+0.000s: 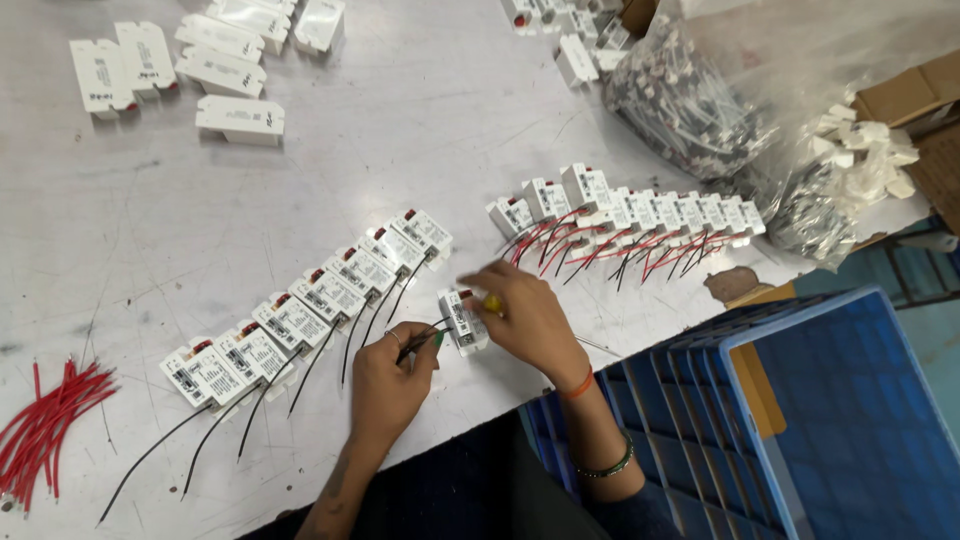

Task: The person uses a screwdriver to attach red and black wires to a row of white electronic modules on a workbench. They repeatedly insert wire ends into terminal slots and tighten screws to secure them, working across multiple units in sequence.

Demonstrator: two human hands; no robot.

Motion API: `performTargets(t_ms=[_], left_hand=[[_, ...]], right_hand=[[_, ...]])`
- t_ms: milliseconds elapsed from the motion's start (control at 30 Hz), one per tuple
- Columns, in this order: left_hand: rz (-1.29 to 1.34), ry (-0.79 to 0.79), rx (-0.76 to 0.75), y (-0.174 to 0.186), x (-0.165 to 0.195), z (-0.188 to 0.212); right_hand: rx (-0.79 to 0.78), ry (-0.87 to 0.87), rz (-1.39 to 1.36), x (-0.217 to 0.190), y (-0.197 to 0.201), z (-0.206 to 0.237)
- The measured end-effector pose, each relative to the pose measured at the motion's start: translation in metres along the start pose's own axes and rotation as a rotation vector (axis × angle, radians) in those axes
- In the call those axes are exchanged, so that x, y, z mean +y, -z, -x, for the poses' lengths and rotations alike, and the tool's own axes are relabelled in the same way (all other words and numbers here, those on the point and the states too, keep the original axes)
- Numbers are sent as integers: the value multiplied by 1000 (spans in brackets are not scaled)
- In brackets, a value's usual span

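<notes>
My left hand pinches a thin black wire that leads into a small white module lying on the grey table. My right hand rests on that module and holds a small yellow-handled tool against it. Just left of my hands runs a diagonal row of similar white modules, each with a black wire trailing toward me. A second row of modules with red and black wires lies to the upper right.
A bundle of red wires lies at the left edge. Loose white housings sit at the far left. Clear bags of parts and cardboard boxes stand at the far right. A blue plastic crate is beside my right arm.
</notes>
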State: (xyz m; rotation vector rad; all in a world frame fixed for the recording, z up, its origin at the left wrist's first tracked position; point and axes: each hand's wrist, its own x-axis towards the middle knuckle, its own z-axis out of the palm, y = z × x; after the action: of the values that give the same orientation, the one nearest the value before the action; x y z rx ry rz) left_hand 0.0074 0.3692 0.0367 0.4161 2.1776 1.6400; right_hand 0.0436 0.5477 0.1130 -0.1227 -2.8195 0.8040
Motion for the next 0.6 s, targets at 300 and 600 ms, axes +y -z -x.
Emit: performTargets(t_ms=[300,600], left_hand=[[11,-17,-66,1,-10,4],[-104,-83,-73,1,-9,8]], right_hand=[[393,1,-628,-50,54,38],[495,143,-1098,-39,31,41]])
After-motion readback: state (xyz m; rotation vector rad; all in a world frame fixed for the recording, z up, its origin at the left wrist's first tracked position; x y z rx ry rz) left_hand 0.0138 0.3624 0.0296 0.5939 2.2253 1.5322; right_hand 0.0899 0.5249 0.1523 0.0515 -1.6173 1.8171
